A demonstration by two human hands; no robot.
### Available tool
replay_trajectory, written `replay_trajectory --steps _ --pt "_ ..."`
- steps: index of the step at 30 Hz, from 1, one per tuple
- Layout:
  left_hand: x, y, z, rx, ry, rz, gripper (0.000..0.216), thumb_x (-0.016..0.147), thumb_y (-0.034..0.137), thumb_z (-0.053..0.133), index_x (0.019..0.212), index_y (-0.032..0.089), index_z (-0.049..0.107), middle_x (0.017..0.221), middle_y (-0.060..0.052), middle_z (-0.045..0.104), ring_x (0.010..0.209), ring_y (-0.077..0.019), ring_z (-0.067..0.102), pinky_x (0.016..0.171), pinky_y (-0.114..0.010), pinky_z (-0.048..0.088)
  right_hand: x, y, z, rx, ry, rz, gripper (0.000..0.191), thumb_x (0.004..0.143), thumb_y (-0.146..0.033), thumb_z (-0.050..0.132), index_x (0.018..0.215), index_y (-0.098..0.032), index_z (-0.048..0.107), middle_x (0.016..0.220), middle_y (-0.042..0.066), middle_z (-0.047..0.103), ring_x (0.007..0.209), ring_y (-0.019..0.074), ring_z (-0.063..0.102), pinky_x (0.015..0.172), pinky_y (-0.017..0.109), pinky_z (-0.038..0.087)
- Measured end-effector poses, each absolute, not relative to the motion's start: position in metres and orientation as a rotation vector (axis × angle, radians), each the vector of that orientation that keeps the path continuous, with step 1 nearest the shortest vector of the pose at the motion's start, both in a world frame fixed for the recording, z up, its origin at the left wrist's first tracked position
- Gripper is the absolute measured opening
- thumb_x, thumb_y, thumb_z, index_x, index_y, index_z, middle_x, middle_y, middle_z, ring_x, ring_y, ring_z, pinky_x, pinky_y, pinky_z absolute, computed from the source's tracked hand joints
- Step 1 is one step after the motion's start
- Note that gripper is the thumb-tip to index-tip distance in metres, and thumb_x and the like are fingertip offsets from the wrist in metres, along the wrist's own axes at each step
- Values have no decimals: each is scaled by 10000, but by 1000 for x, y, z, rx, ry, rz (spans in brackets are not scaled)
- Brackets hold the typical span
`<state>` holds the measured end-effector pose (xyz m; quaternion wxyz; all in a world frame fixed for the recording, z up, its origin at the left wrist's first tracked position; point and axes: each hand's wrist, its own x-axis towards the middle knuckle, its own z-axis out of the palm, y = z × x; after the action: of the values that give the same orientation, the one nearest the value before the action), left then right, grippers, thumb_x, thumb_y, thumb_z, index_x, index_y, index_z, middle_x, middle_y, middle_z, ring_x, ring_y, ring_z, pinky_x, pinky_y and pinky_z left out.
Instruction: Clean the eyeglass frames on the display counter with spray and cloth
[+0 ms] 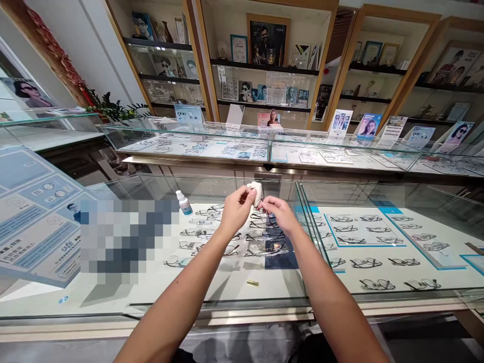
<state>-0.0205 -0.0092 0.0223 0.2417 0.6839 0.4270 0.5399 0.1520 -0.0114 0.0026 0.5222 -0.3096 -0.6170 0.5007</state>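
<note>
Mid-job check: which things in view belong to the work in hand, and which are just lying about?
Belong to the job:
white cloth, in the left hand
thin dark piece, probably glasses, in the right hand
white bottle nearby, perhaps

Just lying about:
gold-coloured piece
printed blue board
display glasses on the right

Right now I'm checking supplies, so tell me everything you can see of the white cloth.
The white cloth looks soft and matte, bunched into a small, rounded wad. It is held up above the glass display case, pinched in the left hand, whose fingers partly hide it. The right hand is close beside it; whether they touch is unclear.
</note>
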Motion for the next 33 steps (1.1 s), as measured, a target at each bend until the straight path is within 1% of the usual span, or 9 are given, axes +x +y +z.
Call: replay_trajectory --steps 3,7,11,14,19,22,26,29,33 --pt "-20 -3 18 1736 1076 1467 436 952 591 631 776 201 549 682 32 513 632 -126 458 622 -264 349 152 -11 2 -720 -1491 1200 304 866 -516 707 802 -218 716 849 23 716 776 177 531 779 315 422" --pt "-20 8 12 1504 984 1417 532 798 679 776 807 198 550 700 31 566 637 -119 491 646 -255 394 152 -11 1 -705 -1497 1197 267 874 -474 700 803 -217 718 879 25 725 781 175 532 787 317 412" --pt "-22 16 8 1257 858 1295 630 662 650 901 952 186 587 726 19 643 651 -130 568 697 -271 451 152 -10 0 -684 -1495 1225 251 869 -452 703 780 -217 703 885 21 726 777 171 533 788 318 400" --pt "-23 17 9 1223 745 1207 599 687 578 922 1000 150 642 728 2 659 643 -127 581 681 -265 449 152 -10 -2 -674 -1466 1279 248 858 -446 714 762 -218 688 882 19 732 783 170 543 788 316 399" --pt "-22 12 13 1172 601 1144 459 709 463 945 864 126 673 649 6 615 582 -103 528 610 -244 413 150 -9 -4 -672 -1376 1428 258 808 -455 757 748 -214 690 855 27 739 779 168 557 785 316 408" --pt "-21 11 13 1117 553 1133 434 690 413 963 849 113 692 593 22 568 566 -103 509 603 -247 421 148 -7 -6 -657 -1340 1483 281 786 -484 773 757 -210 717 824 36 732 791 179 573 780 321 425" --pt "-20 12 11 1134 530 1114 448 704 385 954 944 80 732 654 -23 640 566 -109 524 595 -258 429 146 -6 -11 -647 -1339 1478 276 798 -479 773 788 -204 755 852 47 740 833 191 606 792 324 441" --pt "-20 12 11 1152 537 1138 417 723 379 943 919 92 713 648 -24 644 556 -110 523 582 -258 415 146 -6 -12 -641 -1345 1479 279 811 -484 774 809 -204 765 886 53 749 867 199 624 798 326 447" --pt "-21 10 14 1156 529 1122 409 731 368 940 916 111 680 693 -24 653 596 -118 541 610 -264 421 147 -7 -10 -647 -1327 1475 287 807 -494 782 814 -208 766 843 43 739 845 197 623 802 328 449"
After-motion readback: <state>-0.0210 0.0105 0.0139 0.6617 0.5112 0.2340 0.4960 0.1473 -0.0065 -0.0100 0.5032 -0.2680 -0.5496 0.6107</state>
